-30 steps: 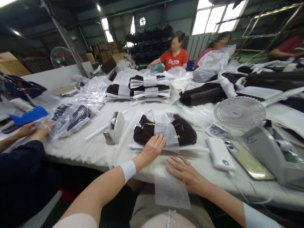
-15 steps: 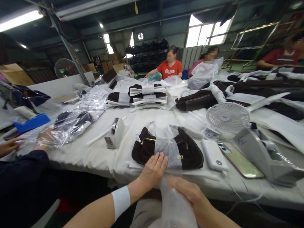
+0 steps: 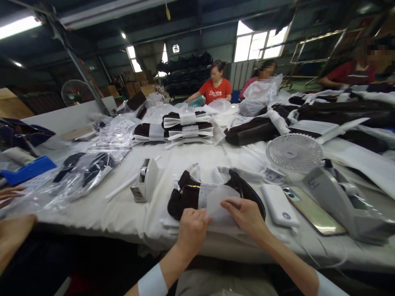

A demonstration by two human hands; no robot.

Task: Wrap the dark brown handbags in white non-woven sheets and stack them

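Left hand: forearm extended forward, knuckles up, grip pinched on near edge of white wrap sheet. Right hand: wrist bent inward, grip pinching same sheet. Sheet drapes over dark brown bag, near the front edge of the table.

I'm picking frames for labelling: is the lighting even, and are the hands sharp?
Head view: the windows are blown out white and the ceiling tube flares; head view: left hand, right hand and the thin sheet they pinch over the dark bag look sharp; head view: straight lines bow toward the edges.
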